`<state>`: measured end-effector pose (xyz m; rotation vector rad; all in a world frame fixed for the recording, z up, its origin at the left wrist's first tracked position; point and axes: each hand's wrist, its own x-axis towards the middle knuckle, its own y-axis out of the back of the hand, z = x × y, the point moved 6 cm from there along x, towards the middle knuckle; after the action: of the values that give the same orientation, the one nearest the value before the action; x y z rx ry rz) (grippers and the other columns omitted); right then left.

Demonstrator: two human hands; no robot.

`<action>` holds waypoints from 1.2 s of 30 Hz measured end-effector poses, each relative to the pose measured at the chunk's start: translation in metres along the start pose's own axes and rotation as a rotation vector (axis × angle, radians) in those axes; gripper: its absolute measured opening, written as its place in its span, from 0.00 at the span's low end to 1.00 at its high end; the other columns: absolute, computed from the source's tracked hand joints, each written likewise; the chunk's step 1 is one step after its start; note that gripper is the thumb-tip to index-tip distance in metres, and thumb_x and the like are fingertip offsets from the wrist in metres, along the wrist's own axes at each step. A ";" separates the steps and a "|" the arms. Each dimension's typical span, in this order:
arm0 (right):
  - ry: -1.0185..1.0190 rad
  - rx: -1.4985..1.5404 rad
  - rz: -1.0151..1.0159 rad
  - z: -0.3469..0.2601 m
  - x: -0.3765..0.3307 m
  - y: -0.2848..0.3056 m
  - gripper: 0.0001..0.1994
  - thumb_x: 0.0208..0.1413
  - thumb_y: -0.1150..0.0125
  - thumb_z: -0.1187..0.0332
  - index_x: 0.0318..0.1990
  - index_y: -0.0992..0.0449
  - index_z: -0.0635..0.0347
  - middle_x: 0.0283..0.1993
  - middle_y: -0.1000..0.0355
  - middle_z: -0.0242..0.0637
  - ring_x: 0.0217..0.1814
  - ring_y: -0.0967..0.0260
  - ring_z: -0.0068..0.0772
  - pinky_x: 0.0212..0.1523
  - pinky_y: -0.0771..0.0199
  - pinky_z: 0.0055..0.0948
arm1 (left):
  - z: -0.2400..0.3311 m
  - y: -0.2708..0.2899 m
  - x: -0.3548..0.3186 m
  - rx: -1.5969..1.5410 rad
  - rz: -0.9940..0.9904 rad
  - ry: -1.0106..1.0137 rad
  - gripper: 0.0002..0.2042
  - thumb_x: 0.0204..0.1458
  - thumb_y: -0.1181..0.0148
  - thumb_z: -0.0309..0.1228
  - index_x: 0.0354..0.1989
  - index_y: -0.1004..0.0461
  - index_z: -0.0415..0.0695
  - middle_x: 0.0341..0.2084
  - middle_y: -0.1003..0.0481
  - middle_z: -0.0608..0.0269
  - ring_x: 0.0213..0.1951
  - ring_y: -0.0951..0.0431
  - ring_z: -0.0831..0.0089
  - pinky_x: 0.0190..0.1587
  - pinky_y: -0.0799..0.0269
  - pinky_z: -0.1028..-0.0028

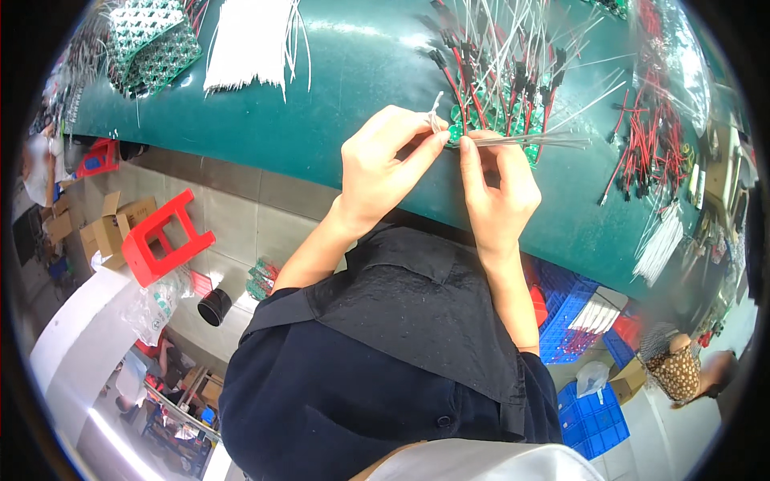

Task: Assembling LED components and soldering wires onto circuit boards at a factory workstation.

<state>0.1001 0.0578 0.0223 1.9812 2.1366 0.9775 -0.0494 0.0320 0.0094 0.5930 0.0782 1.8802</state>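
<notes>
Both my hands meet over the near edge of the green table. The fingertips of my left hand [385, 156] are closed in a pinch at a small green circuit board [455, 133]; a short white wire [435, 108] sticks up beside them. My right hand [504, 188] is closed too, its thumb and fingers pinching a bundle of thin grey wires [553, 141] that points right. Just beyond lies a pile of green boards [513, 112] with red-and-black connector leads [473, 80] and long pale wires. My fingers partly hide the small board.
On the green table [265, 132] lie stacked green board panels [152, 44], a sheaf of white wires [250, 44], red leads [646, 152] and white strips [659, 244]. Below stand a red stool [164, 240], a black bucket [214, 307] and blue crates [592, 421]. Another person [682, 373] is at lower right.
</notes>
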 end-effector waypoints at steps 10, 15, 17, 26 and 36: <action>-0.009 -0.047 -0.019 0.001 -0.001 -0.001 0.06 0.50 0.33 0.77 0.36 0.23 0.63 0.31 0.26 0.36 0.25 0.29 0.27 0.26 0.27 0.24 | 0.000 0.000 -0.001 0.006 -0.011 -0.004 0.07 0.45 0.32 0.19 0.34 0.20 0.37 0.29 0.21 0.60 0.29 0.22 0.73 0.32 0.25 0.76; 0.019 -0.051 0.003 0.001 -0.002 -0.001 0.06 0.50 0.33 0.78 0.36 0.23 0.63 0.32 0.26 0.36 0.26 0.28 0.28 0.27 0.27 0.25 | 0.003 -0.001 0.000 0.023 -0.040 -0.001 0.07 0.45 0.32 0.18 0.33 0.20 0.35 0.31 0.20 0.59 0.31 0.21 0.74 0.35 0.24 0.77; 0.025 -0.065 -0.005 0.002 -0.002 -0.002 0.06 0.50 0.33 0.78 0.36 0.23 0.63 0.32 0.25 0.37 0.26 0.28 0.28 0.27 0.27 0.26 | 0.003 -0.002 0.000 0.043 -0.052 -0.043 0.09 0.45 0.32 0.19 0.37 0.19 0.37 0.30 0.21 0.60 0.30 0.22 0.76 0.33 0.25 0.78; -0.004 -0.053 0.100 0.003 -0.006 0.011 0.07 0.51 0.33 0.78 0.38 0.23 0.66 0.36 0.24 0.38 0.28 0.27 0.24 0.29 0.25 0.22 | 0.008 -0.005 0.000 0.123 -0.088 0.023 0.14 0.46 0.33 0.20 0.43 0.19 0.40 0.28 0.23 0.60 0.29 0.23 0.77 0.31 0.28 0.79; -0.079 -0.013 0.098 0.018 -0.008 0.016 0.07 0.50 0.33 0.79 0.36 0.25 0.66 0.32 0.26 0.37 0.25 0.29 0.21 0.25 0.28 0.20 | 0.005 -0.015 -0.003 -0.154 -0.033 0.096 0.07 0.47 0.33 0.19 0.35 0.21 0.36 0.31 0.22 0.60 0.31 0.20 0.76 0.33 0.21 0.78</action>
<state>0.1237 0.0568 0.0131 2.0991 2.0056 0.9070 -0.0332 0.0341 0.0077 0.3945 0.0059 1.8629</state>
